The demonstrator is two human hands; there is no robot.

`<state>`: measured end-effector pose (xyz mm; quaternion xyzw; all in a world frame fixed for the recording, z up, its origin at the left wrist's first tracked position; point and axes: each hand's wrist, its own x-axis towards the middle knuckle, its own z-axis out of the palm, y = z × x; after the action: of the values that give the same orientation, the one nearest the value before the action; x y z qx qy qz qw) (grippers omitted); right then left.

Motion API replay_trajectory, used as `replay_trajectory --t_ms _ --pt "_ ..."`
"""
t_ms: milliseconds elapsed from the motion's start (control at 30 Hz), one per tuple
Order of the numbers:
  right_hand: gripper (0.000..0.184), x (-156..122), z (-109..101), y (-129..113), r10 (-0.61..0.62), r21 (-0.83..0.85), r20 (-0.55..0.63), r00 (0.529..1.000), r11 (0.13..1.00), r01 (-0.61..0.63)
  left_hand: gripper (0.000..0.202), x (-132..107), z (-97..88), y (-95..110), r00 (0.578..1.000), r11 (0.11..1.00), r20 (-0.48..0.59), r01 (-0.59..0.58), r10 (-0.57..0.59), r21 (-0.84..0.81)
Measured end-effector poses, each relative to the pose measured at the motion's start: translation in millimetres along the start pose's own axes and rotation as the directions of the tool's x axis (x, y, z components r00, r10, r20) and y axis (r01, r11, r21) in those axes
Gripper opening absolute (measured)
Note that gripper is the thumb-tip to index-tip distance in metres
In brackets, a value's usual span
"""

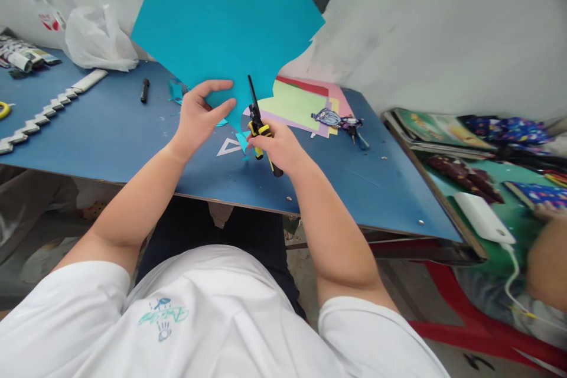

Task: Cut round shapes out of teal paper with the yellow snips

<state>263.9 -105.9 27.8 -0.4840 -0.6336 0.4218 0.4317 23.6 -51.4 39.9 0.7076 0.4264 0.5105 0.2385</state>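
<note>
A large sheet of bright blue paper (230, 12) stands raised above the table, its lower right edge cut unevenly. My left hand (199, 112) is in front of its lower left part, thumb and index finger spread apart; its other fingers are mostly hidden, and whether they touch the sheet is unclear. My right hand (281, 144) is closed round the yellow-and-black handles of scissors (256, 111), their dark blades pointing up against the paper. A narrow strip of the sheet runs down beside them. Below lies a white set square (229, 147) with small blue scraps near it.
Coloured paper sheets (296, 105) and a patterned pouch (332, 118) lie on the blue table (354, 189). A black marker (144, 90), folded paper chain (48, 111) and plastic bag (100, 38) are left. Right, another person's hand (549, 212) is near a white power bank (484, 217).
</note>
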Motion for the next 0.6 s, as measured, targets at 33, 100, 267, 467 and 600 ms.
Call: replay_trajectory --t_ms 33,100,267,467,600 --pt "0.023 0.5 0.4 0.5 -0.002 -0.006 0.002 1.000 1.000 0.002 0.051 3.3 1.9 -7.8 0.999 0.999 -0.020 -0.049 0.048 -0.022" --pt "0.024 2.0 1.2 2.2 -0.008 -0.016 -0.004 1.000 1.000 0.008 0.059 12.2 7.6 -27.6 0.983 0.984 -0.059 -0.175 0.172 -0.046" --pt "0.025 5.8 2.4 6.3 -0.008 -0.020 -0.019 1.000 1.000 0.008 0.085 30.7 25.5 -71.7 0.870 0.889 -0.217 -0.458 0.442 -0.024" --pt "0.030 4.4 5.2 3.7 -0.007 -0.047 -0.027 1.000 0.999 0.006 0.084 32.2 32.1 -79.5 0.839 0.865 -0.247 -0.502 0.484 -0.008" --pt "0.031 3.3 6.8 1.5 -0.008 -0.045 -0.021 1.000 0.999 0.008 0.085 31.1 32.5 -76.4 0.837 0.863 -0.247 -0.505 0.489 -0.002"
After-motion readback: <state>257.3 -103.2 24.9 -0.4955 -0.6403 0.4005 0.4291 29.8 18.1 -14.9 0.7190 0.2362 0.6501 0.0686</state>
